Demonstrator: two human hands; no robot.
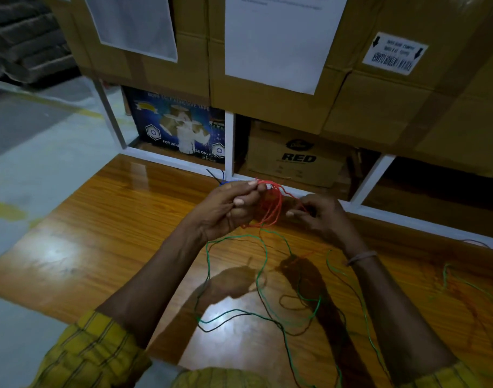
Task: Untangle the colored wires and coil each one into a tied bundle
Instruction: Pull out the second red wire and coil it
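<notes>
Above the wooden table, at twelve o'clock, the left hand pinches the red wire coil steady while the right hand grips its loose strand, apparently to wrap it, leaving the green wire slack at six o'clock.

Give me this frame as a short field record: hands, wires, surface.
left hand: pinches the red wire coil at its top
right hand: fingers curled on the red wire's right side
green wire: loose on the table, uncoiled
black wire: loose, crossing the green one
blue wire: just visible behind the left hand
table: glossy wood
</notes>
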